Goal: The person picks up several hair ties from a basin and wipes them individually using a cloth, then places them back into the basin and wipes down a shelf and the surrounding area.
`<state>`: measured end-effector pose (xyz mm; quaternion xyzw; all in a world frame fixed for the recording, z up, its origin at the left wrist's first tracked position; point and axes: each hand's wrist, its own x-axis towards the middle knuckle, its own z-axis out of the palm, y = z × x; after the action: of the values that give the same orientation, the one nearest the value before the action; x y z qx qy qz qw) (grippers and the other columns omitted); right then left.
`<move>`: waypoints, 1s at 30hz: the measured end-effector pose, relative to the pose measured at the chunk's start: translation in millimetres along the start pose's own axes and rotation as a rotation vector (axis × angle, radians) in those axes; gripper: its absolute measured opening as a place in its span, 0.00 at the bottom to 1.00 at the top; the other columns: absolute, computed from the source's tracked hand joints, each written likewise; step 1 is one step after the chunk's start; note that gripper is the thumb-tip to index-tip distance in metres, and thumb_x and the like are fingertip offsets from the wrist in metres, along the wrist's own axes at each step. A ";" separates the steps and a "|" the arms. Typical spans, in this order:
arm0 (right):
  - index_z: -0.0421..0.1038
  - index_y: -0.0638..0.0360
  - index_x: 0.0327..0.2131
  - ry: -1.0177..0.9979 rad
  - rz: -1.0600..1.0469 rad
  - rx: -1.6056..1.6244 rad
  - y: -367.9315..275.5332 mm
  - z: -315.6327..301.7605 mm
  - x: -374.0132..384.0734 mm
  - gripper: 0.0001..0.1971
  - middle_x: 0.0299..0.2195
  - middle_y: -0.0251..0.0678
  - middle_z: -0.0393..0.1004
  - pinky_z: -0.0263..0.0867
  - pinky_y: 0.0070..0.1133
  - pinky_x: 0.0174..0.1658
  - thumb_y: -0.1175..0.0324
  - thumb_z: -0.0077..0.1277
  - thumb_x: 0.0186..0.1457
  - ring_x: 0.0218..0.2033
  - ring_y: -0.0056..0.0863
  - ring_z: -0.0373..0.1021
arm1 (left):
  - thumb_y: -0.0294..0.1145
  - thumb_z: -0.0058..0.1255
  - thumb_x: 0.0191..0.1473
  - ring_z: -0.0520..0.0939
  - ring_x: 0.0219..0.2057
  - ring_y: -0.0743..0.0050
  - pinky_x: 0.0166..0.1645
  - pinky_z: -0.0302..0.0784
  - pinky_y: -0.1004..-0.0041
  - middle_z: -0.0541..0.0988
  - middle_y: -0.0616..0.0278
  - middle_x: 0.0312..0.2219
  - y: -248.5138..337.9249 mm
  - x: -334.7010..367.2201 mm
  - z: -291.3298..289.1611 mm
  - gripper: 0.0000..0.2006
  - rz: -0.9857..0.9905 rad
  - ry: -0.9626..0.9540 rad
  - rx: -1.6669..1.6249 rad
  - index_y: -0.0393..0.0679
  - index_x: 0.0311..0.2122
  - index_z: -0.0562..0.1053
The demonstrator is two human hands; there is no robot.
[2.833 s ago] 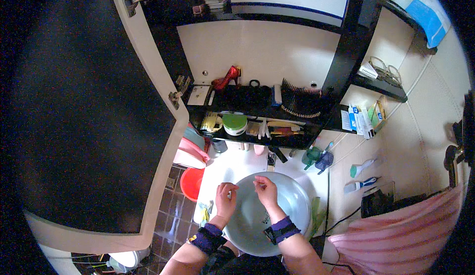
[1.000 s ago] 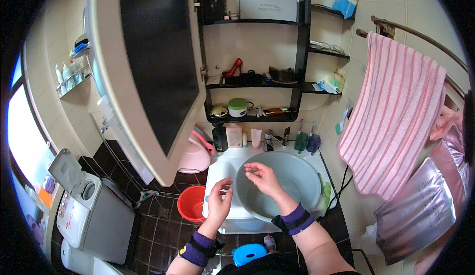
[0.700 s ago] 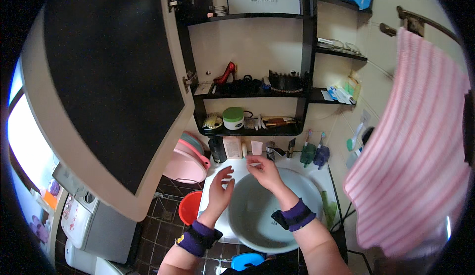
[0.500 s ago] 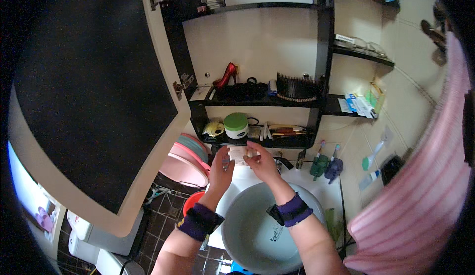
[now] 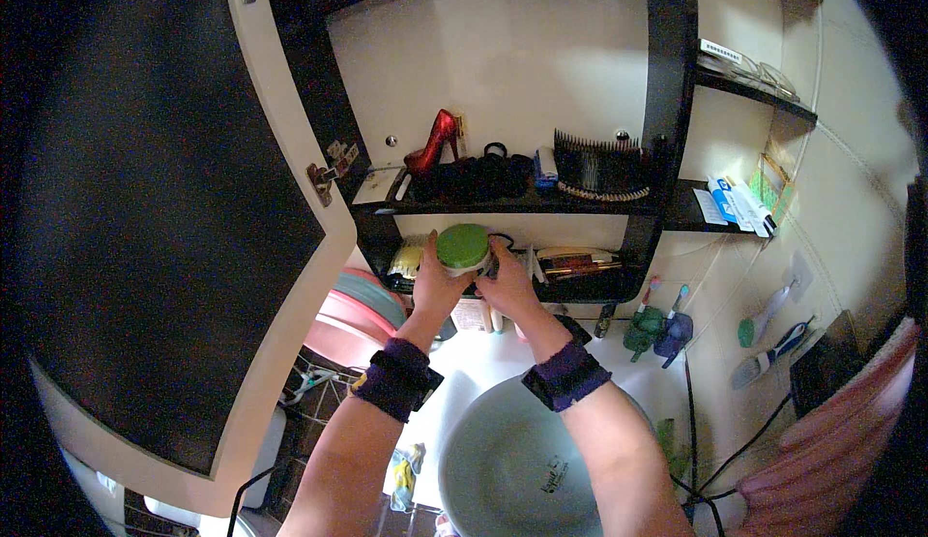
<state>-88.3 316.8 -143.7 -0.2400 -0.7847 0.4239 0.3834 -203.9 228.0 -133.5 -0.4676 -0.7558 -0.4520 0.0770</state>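
A round white jar with a green lid (image 5: 463,245) is at the front of the cabinet's lower black shelf (image 5: 582,292). My left hand (image 5: 440,289) closes round its left side and my right hand (image 5: 508,284) round its right side. Whether the jar's base touches the shelf cannot be seen behind my fingers. Left of the jar lies a pale yellow item (image 5: 407,259), partly covered by my left hand. Brown slim sticks (image 5: 580,265) lie to the right of my right hand.
Above sit a red high-heeled shoe ornament (image 5: 435,143) and a large black comb (image 5: 599,162). The open cabinet door (image 5: 174,208) stands at left. Below is a grey-green basin (image 5: 536,460). Toothbrush cups (image 5: 645,332) are at right, pink basins (image 5: 353,317) at left.
My hands have risen from a pale box beneath the shelf to the green-lidded jar and now grip it. The view has shifted closer to the cabinet.
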 end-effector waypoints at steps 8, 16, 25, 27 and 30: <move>0.53 0.64 0.56 -0.039 0.072 0.131 -10.5 6.3 2.1 0.34 0.47 0.57 0.65 0.60 0.35 0.52 0.68 0.52 0.43 0.48 0.52 0.64 | 0.39 0.63 0.34 0.69 0.51 0.46 0.51 0.68 0.61 0.63 0.43 0.52 9.3 -1.9 -8.8 0.46 -0.059 0.004 0.029 0.40 0.59 0.50; 0.54 0.63 0.55 0.018 -0.015 -0.007 3.5 10.8 1.2 0.30 0.38 0.51 0.71 0.67 0.28 0.36 0.74 0.49 0.45 0.32 0.37 0.71 | 0.42 0.63 0.33 0.70 0.48 0.43 0.47 0.71 0.57 0.65 0.43 0.50 11.6 2.3 -11.5 0.49 -0.005 -0.039 0.233 0.44 0.60 0.48; 0.53 0.64 0.55 0.050 -0.006 -0.015 12.3 16.1 2.3 0.29 0.36 0.49 0.72 0.70 0.24 0.27 0.73 0.49 0.48 0.22 0.29 0.74 | 0.48 0.61 0.35 0.74 0.44 0.45 0.43 0.73 0.57 0.69 0.45 0.47 45.9 5.7 -15.6 0.47 -0.195 -0.082 0.284 0.47 0.60 0.49; 0.53 0.64 0.55 0.027 -0.006 0.030 12.3 17.0 2.1 0.29 0.36 0.48 0.71 0.70 0.24 0.26 0.74 0.49 0.48 0.22 0.28 0.73 | 0.48 0.60 0.35 0.74 0.44 0.45 0.43 0.73 0.57 0.69 0.46 0.47 46.6 4.0 -16.4 0.46 -0.184 -0.050 0.290 0.47 0.59 0.50; 0.52 0.62 0.56 0.030 -0.045 0.109 20.4 19.9 3.1 0.30 0.36 0.46 0.72 0.70 0.23 0.26 0.75 0.48 0.48 0.23 0.26 0.72 | 0.49 0.60 0.36 0.74 0.45 0.46 0.44 0.72 0.57 0.68 0.46 0.48 50.5 2.9 -16.8 0.45 -0.197 -0.038 0.285 0.48 0.58 0.52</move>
<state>-105.1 320.1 -166.7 -0.2073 -0.7599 0.4534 0.4172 -171.4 224.9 -91.3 -0.3841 -0.8555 -0.3369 0.0836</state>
